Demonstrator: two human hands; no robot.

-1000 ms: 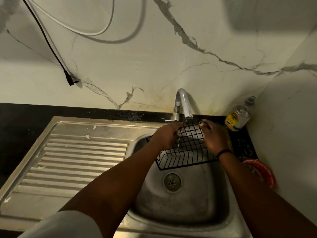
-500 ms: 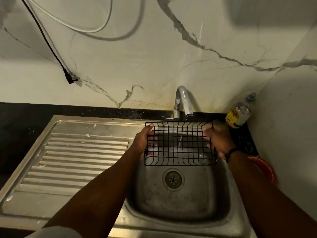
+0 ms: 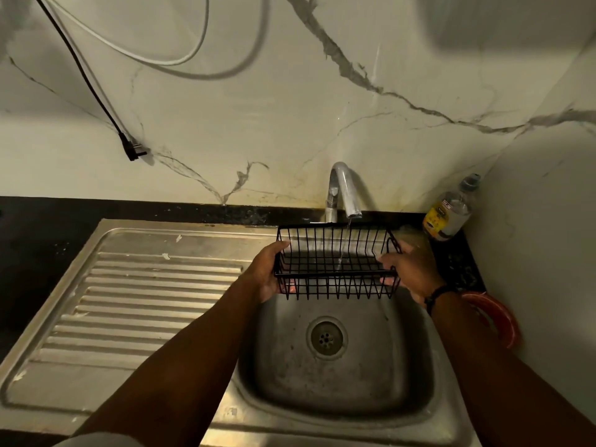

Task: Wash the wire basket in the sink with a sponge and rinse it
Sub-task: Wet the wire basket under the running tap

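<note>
Clearly rinse step: left hand (image 3: 270,275) and right hand (image 3: 407,271) grip ends of black wire basket (image 3: 335,264) under thin stream from chrome tap (image 3: 342,191); next, judged: tilt basket so water reaches remaining wires.

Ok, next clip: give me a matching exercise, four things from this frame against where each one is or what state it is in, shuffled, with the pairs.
Things:
1. wire basket
2. tap
3. bottle
4. drain

Places or states:
A. in the back right corner, against the wall
B. running a thin stream
C. held at both ends, left hand and right hand
D. in the bottom of the sink

Pairs: 1-C, 2-B, 3-A, 4-D
</note>
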